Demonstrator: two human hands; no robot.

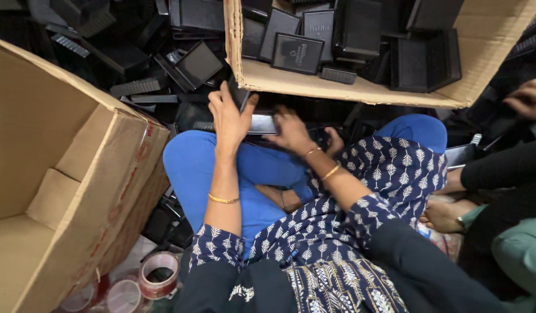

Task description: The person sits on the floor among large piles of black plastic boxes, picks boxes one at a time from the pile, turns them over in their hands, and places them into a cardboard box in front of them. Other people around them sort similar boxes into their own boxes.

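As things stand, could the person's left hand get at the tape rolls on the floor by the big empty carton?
Probably yes. The left hand grips a black part up front, but the tape rolls lie uncovered beside the left elbow, with only the carton next to them.

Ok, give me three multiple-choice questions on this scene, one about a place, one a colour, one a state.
1. Where do the rolls of tape lie?
A. lower left, by the empty cardboard box
B. inside the top box
C. on the lap

2. What colour are the trousers?
A. green
B. blue
C. red

3. What is the left hand doing?
A. resting open
B. gripping a flat black plastic piece
C. holding tape

Answers: 1 A, the rolls sit beside that box; 2 B, the knees show bright blue; 3 B, its fingers close around the piece.
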